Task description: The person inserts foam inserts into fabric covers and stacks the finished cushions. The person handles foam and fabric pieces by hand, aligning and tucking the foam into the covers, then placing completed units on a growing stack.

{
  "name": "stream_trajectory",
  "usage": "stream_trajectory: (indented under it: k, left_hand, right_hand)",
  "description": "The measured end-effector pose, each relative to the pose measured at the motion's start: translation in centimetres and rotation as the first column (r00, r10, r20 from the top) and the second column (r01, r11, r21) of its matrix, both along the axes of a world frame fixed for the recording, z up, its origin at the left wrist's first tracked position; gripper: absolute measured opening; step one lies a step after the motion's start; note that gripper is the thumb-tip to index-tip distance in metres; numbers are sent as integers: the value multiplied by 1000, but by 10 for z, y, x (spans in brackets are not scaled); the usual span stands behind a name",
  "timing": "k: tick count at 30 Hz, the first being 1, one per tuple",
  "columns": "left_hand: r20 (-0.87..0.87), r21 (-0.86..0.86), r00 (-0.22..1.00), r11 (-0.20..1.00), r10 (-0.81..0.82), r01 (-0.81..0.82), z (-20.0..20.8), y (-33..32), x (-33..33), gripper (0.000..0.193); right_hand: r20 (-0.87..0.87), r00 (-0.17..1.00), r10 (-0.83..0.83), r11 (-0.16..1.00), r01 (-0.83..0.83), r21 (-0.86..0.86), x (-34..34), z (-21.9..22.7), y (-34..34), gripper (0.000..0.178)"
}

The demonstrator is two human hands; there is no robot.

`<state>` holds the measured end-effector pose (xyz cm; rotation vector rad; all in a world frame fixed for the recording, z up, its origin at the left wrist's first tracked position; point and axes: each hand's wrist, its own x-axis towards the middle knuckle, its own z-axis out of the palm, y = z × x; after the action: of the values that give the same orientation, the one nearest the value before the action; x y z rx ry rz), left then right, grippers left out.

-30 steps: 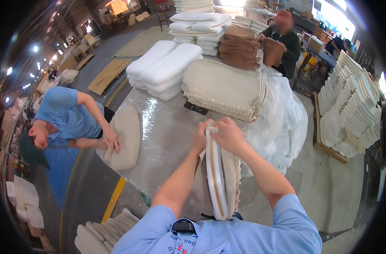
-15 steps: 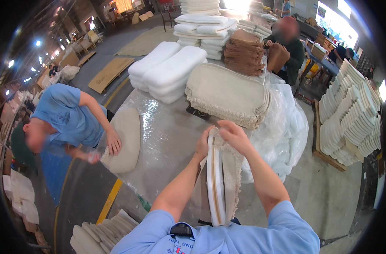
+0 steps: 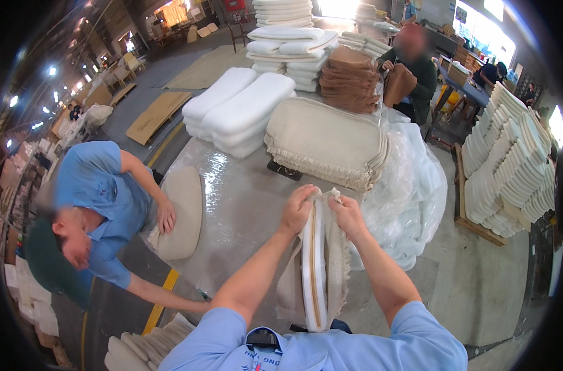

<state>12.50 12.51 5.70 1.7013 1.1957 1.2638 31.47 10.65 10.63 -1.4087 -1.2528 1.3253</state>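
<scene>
Close in front of me, a beige cushion cover (image 3: 338, 266) stands on edge, its long side open toward me. Inside shows a white padded insert (image 3: 319, 272) with a tan line like a zipper running down its middle. My left hand (image 3: 297, 211) is closed on the cover's left edge at the far end. Across the opening, my right hand (image 3: 348, 216) pinches the bunched fabric on the right edge. Just beyond both hands lies a stack of beige cushion covers (image 3: 325, 139) with frayed edges.
White pads (image 3: 238, 111) and brown covers (image 3: 349, 80) are stacked across the plastic-covered table (image 3: 232, 210). Clear plastic wrapping (image 3: 411, 185) bulges at right. A co-worker (image 3: 102, 185) leans in at left over a beige cushion (image 3: 181, 213); another person (image 3: 414, 68) handles brown fabric at the back.
My hands have moved apart at the cover's far end, and its mouth is spread wider. The co-worker at left has leaned closer and stretched one arm toward the table's near edge.
</scene>
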Motion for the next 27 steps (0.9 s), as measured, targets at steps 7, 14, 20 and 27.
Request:
stream_trajectory:
  k: [7, 14, 20, 27]
  left_hand:
    - [-5, 79, 992, 989, 123, -123, 8, -4, 22, 19]
    - [7, 95, 962, 957, 274, -273, 3, -14, 42, 5]
    - [120, 14, 951, 957, 285, -289, -15, -18, 45, 6]
    - [104, 22, 958, 962, 268, -272, -15, -20, 37, 4]
  right_hand:
    - [420, 899, -126, 781, -171, 601, -7, 0, -12, 21]
    - [395, 905, -161, 726, -163, 668, -11, -23, -26, 16]
    - [405, 914, -38, 761, -236, 604, -2, -34, -32, 15]
    - [-272, 958, 90, 988, -51, 148, 19, -43, 53, 36]
